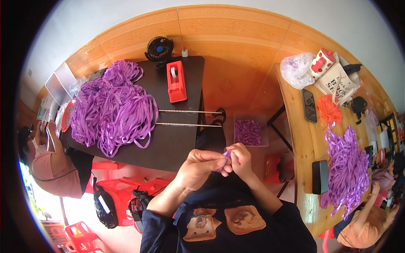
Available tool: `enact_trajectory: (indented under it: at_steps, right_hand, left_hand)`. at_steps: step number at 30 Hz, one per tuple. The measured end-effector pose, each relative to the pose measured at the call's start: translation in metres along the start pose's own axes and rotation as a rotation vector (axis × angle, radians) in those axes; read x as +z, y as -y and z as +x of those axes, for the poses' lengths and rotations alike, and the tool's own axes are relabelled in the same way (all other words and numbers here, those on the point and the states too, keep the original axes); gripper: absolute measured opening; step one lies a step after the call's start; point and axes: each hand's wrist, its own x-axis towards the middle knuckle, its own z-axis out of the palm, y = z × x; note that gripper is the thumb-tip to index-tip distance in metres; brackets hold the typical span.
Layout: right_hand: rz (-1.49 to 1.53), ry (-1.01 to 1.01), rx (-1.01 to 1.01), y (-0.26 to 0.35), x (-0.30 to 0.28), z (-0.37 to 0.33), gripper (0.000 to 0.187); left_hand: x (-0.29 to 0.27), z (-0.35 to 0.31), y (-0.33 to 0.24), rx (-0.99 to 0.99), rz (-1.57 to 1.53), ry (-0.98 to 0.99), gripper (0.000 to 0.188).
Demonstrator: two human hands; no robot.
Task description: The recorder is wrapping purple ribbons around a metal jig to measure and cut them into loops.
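Note:
In front of my chest my two hands meet over a small piece of purple ribbon (228, 155). My left hand (198, 165) is closed, thumb and fingers pinching the ribbon. My right hand (241, 163) pinches it from the other side. How the ribbon is folded or tied is hidden by my fingers. A large heap of purple ribbon (112, 109) covers much of the black table (168, 147) to the left. Two thin metal rods (190, 125) stick out from under the heap past the table's edge. Beyond my hands, a clear plastic bin (265, 131) holds many small purple ribbon pieces (247, 131).
On the black table stand a red tape dispenser (176, 82) and a small fan (159, 49). The wooden table (301, 147) at right bears another ribbon heap (348, 168), a phone (309, 105) and bags. Red stools (120, 202) stand lower left. Other people sit at both sides.

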Motion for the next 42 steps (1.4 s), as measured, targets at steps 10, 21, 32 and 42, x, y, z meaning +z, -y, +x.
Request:
enact_trajectory:
  at_steps: [10, 21, 32, 42]
  right_hand:
    - [0.056, -0.049, 0.209, -0.044, 0.015, -0.027, 0.012]
    - [0.148, 0.182, 0.349, -0.037, 0.012, -0.054, 0.008]
    - [0.622, 0.898, 0.712, -0.006, -0.011, -0.053, 0.007]
    - [0.448, 1.017, 0.605, -0.017, -0.018, -0.059, 0.01]
  left_hand:
    - [0.015, -0.043, -0.022, 0.028, -0.064, 0.072, 0.017]
    - [0.0, -0.027, -0.015, 0.346, -0.113, 0.018, 0.025]
    - [-0.025, 0.008, -0.008, 0.423, 0.256, 0.089, 0.066]
    - [-0.04, 0.013, -0.011, 0.432, 0.349, -0.043, 0.039]
